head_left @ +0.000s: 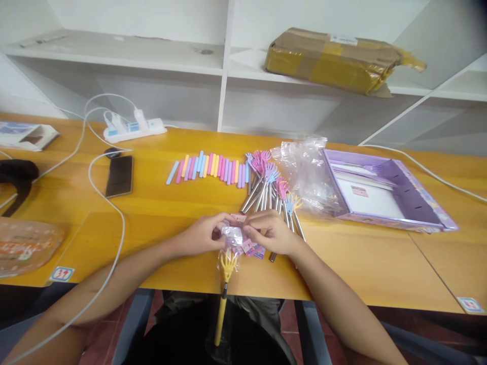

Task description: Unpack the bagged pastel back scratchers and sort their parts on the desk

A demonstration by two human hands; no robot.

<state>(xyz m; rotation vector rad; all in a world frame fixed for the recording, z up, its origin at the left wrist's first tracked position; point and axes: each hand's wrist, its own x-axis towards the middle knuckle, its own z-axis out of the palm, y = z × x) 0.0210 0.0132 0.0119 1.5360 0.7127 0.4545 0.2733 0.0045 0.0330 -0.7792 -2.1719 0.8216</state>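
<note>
White shelves (pixel 152 53) stand behind my yellow table (pixel 361 268), and a brown cardboard box (pixel 323 61) with tape on it sits up there. My left hand (pixel 213 234) has its thumb and fingers closed on the top of a clear plastic bag (pixel 232 236). My right hand (pixel 272 232) is at the same end, curled, with thumb and fingertips close together; I cannot tell just what they hold. A yellow back scratcher (pixel 228 266) is inside the bag. Its little hand is near the table's edge, and its handle points past the edge, over my lap. Small cards (pixel 254 249) lie under my right hand. Just past my hands is a pile of back scratchers (pixel 271 175), pink, blue and orange, with shiny rods. Colored tubes (pixel 216 166) lie in a row to its left. Crinkly clear bags (pixel 304 172) are between the pile and an open purple box (pixel 380 200). A phone (pixel 119 176) lies off to the left, near a white power strip (pixel 137 130).
</note>
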